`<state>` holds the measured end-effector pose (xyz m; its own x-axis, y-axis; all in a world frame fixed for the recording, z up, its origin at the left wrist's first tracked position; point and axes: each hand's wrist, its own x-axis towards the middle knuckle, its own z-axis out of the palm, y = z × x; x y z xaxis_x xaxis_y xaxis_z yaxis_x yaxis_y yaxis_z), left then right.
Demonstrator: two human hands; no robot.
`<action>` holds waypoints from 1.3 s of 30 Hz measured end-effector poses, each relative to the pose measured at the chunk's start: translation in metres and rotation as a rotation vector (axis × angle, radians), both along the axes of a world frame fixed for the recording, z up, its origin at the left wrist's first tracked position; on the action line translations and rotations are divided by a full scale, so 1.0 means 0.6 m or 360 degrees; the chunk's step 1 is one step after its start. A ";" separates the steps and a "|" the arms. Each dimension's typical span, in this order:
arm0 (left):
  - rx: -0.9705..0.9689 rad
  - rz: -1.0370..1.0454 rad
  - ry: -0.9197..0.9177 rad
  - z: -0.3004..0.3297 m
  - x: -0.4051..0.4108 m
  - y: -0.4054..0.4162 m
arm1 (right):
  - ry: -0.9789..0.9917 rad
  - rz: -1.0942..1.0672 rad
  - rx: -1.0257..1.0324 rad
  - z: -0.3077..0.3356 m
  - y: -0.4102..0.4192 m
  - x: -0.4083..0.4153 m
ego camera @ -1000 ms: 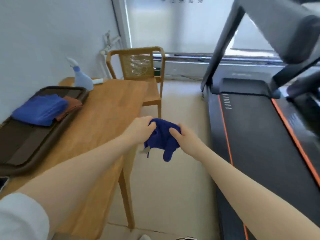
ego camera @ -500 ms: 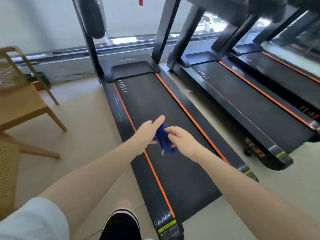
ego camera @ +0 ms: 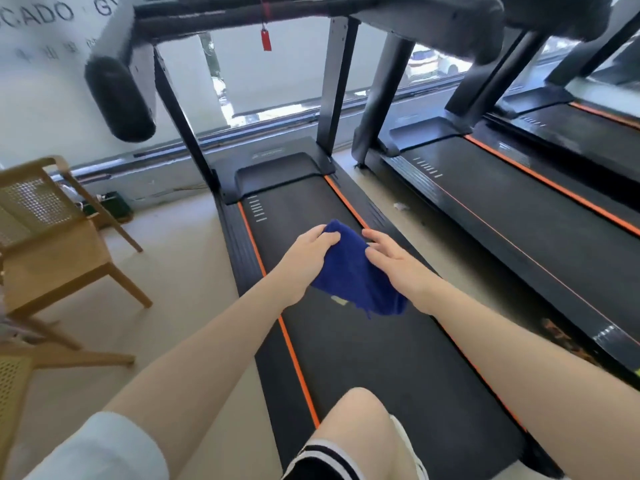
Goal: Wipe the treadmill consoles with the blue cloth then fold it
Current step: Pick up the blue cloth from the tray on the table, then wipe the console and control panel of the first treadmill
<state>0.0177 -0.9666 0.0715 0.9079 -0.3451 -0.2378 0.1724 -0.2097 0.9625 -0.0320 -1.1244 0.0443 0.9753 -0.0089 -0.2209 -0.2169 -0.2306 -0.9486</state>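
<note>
— Head view, what have you got at centre frame?

— I see the blue cloth (ego camera: 349,271) held up between both hands over the belt of the nearest treadmill (ego camera: 346,341). The left hand (ego camera: 308,256) has its fingers curled round the cloth's upper left edge and grips it. The right hand (ego camera: 394,261) lies against the cloth's right side with the fingers fairly straight; the thumb is tucked toward the fabric, and I cannot tell whether it pinches.

— How does the cloth hang?

— Bunched, sloping from upper left down to lower right, with its lowest corner drooping below the right wrist. It is clear of the belt.

— And around it?

— A bare knee (ego camera: 360,420) rises at the bottom of the frame. The treadmill's dark console (ego camera: 311,12) spans the top, with a red tag (ego camera: 266,39) hanging under it. A second treadmill (ego camera: 519,209) runs along the right, and a wooden chair (ego camera: 52,244) stands on the floor at the left edge.
</note>
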 end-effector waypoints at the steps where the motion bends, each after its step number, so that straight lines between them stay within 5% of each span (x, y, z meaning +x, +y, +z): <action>1: -0.0059 0.0015 0.0009 0.005 0.034 -0.017 | 0.0067 0.0018 0.0007 0.007 -0.014 0.049; 8: 0.0066 0.0399 -0.0113 0.193 0.288 -0.061 | 0.0250 0.0192 0.0375 0.206 -0.061 0.334; 11: 0.0218 0.0562 -0.0239 0.276 0.339 -0.042 | 0.0226 0.0389 0.0555 0.300 -0.066 0.395; 17: 0.0057 0.0717 -0.0051 0.379 0.381 0.010 | 0.0313 0.0713 0.0732 0.423 -0.019 0.504; 27: 0.0205 0.1274 -0.0204 0.441 0.563 0.085 | 0.0416 0.1057 0.0868 0.471 0.108 0.752; 39: 0.0060 0.1297 -0.0302 0.507 0.969 0.025 | 0.0234 0.0948 0.0951 0.538 0.054 1.153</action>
<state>0.5991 -0.9515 0.3757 0.8954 0.4420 -0.0543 0.1199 -0.1218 0.9853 0.6599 -1.0917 0.3669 0.7414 0.6540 -0.1501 -0.3487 0.1845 -0.9189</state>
